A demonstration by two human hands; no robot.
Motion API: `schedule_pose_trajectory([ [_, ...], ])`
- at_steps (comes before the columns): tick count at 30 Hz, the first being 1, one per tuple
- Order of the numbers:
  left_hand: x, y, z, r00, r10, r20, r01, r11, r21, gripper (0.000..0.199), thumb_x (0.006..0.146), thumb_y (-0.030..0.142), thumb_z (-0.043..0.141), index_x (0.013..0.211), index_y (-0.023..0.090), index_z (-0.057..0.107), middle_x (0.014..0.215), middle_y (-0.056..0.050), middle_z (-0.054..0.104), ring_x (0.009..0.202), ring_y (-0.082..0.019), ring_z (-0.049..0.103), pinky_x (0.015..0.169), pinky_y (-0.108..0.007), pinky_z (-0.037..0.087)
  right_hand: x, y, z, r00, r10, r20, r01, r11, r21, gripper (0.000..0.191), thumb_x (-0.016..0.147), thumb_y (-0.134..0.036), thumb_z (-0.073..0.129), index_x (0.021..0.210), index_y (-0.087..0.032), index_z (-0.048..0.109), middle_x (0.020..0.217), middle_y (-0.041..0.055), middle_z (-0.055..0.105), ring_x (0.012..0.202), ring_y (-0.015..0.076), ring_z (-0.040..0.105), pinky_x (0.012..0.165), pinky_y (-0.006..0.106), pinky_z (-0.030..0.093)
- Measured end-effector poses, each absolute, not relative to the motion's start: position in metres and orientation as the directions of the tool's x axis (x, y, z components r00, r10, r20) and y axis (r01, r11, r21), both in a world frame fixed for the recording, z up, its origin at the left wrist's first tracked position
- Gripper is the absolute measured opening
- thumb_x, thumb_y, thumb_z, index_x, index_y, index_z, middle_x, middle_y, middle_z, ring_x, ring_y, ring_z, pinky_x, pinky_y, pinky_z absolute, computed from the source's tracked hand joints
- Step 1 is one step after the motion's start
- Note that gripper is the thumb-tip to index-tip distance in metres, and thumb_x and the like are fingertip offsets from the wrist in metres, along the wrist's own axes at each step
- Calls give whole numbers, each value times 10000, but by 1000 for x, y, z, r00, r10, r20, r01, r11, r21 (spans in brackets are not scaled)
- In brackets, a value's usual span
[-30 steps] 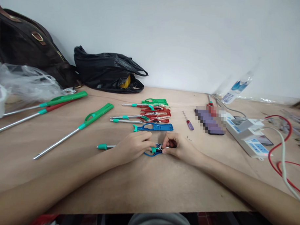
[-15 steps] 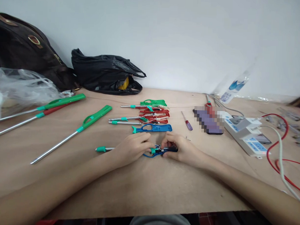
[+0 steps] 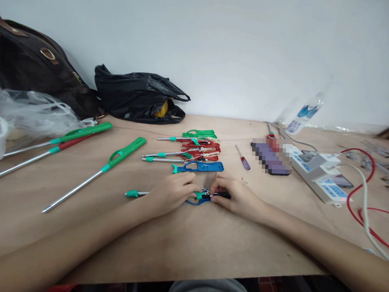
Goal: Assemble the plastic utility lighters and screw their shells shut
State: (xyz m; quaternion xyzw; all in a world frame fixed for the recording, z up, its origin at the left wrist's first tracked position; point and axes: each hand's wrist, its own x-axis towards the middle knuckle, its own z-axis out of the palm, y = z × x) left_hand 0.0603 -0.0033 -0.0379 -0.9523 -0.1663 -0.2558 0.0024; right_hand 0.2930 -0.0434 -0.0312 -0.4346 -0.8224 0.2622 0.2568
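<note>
In front of me an opened gas lighter [image 3: 198, 201] lies across the table, with a blue handle half, a teal trigger, thin wires and a long metal tube. My left hand [image 3: 177, 190] is closed on its middle near the teal trigger. On the right end, my right hand [image 3: 229, 193] pinches around a black part [image 3: 225, 194] in the handle; the fingertips partly hide it. Just beyond my hands lies a separate blue handle half [image 3: 209, 166]. Behind it are several opened lighters with red handle halves [image 3: 215, 157] and a green handle half [image 3: 199, 133].
Lighters with green handles [image 3: 125, 153] lie at the left. A small screwdriver [image 3: 244, 160] and a phone [image 3: 270, 157] are right of the middle, beside a white power strip [image 3: 320, 186] with a red cable [image 3: 360, 186]. A black plastic bag [image 3: 138, 97] and a dark bag [image 3: 41, 64] stand behind.
My right fingers have shifted slightly on the lighter's handle, and the black part shows a little more. My left hand stays in place. The whole view has moved a little.
</note>
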Motion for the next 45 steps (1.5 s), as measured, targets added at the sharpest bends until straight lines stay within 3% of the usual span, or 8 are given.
schedule_pose_trajectory([
  [10, 60, -3, -37, 814, 307, 493, 317, -946, 64, 437, 1053, 293, 271, 909, 146, 657, 761, -24, 504, 673, -137, 466, 605, -227, 343, 288, -47, -32, -479, 849, 222, 605, 503, -617, 169, 778, -63, 677, 823, -180, 564, 880, 28, 579, 848, 185, 536, 751, 320, 449],
  [20, 60, -4, -36, 813, 320, 486, 334, -941, 61, 362, 1034, 235, 329, 886, 151, 649, 761, -21, 496, 682, -136, 459, 612, -224, 333, 280, -50, -41, -376, 906, 194, 593, 396, -701, 156, 808, -63, 640, 809, -190, 549, 826, 5, 558, 786, 165, 516, 685, 293, 415],
  [26, 59, -4, -37, 806, 351, 476, 348, -932, 98, 333, 1023, 217, 353, 880, 161, 649, 759, -15, 491, 683, -133, 458, 616, -226, 334, 278, -50, -48, -380, 875, 299, 535, 471, -701, 159, 842, -40, 571, 820, -192, 530, 842, 16, 563, 819, 169, 503, 705, 290, 401],
  [31, 59, -3, -38, 812, 315, 492, 332, -942, 56, 320, 1019, 194, 357, 880, 161, 644, 757, -14, 494, 672, -134, 451, 607, -228, 331, 276, -51, -51, -380, 857, 348, 513, 508, -692, 149, 851, -49, 557, 819, -192, 529, 830, 19, 559, 812, 170, 500, 704, 293, 396],
  [38, 60, -3, -38, 819, 301, 490, 342, -940, 4, 301, 1011, 181, 373, 895, 176, 650, 752, -13, 502, 659, -135, 449, 608, -238, 338, 276, -50, -47, -295, 927, 232, 497, 357, -791, 169, 767, -53, 651, 716, -186, 560, 730, -15, 538, 709, 140, 483, 641, 269, 384],
  [45, 62, -2, -38, 820, 242, 520, 312, -949, -51, 361, 1026, 192, 333, 864, 166, 655, 731, -16, 480, 646, -143, 429, 583, -251, 312, 280, -40, -47, -389, 919, 67, 353, 216, -910, 190, 707, -88, 707, 634, -179, 556, 655, -44, 508, 602, 99, 463, 546, 223, 373],
])
